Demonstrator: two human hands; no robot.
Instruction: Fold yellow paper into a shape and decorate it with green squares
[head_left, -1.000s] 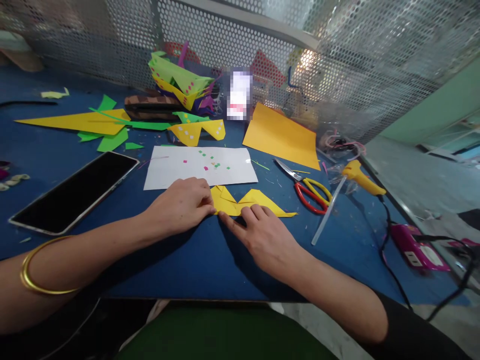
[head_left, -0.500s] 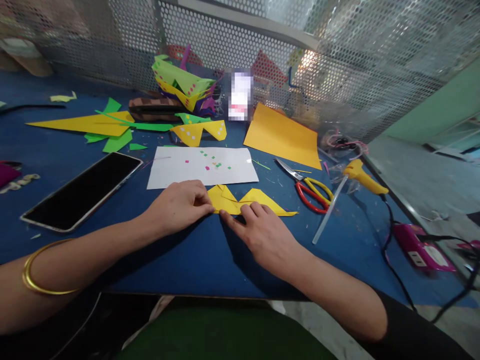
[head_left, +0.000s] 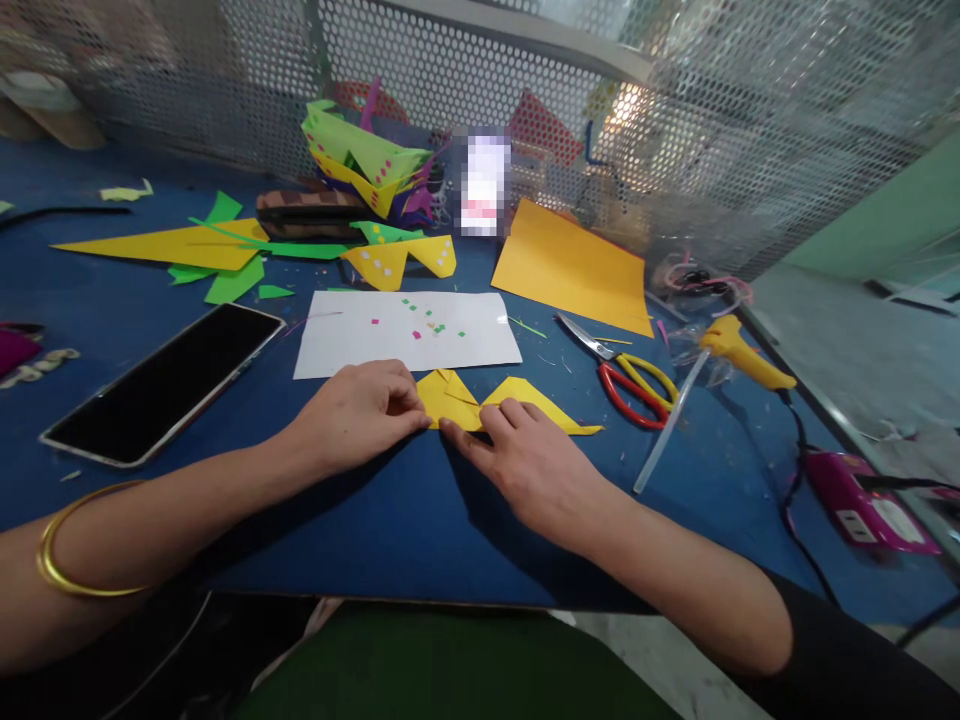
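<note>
Where the blue counter [head_left: 390, 520] starts at the far left: a long yellow paper triangle [head_left: 161, 245] with green scraps [head_left: 232, 280] beside it, then a dark phone [head_left: 161, 385] lying flat, screen up. On the left forearm, a gold bangle [head_left: 75, 545]. Near the middle, the left hand [head_left: 360, 410], fingers curled and pinching down on the left end of the folded yellow paper [head_left: 469, 402]. Behind that, touching its far edge, a white sheet [head_left: 405, 330] with tiny coloured squares on it. Folded yellow paper flat on the counter, between both hands. Just right of the left one, the right hand [head_left: 532, 465], fingers spread and pressing flat on the near edge of the same paper, not closed around it. Probably very light and thin, soft until creased, easy to slide on the smooth counter, easy to tear or dent; best taken at the folded edges or the corners with fingertips, not in the middle. Further right, well apart: an orange sheet [head_left: 574, 265], red and yellow scissors [head_left: 626, 380], a yellow glue gun [head_left: 742, 355] and a pink box [head_left: 862, 500] with cable.
</note>
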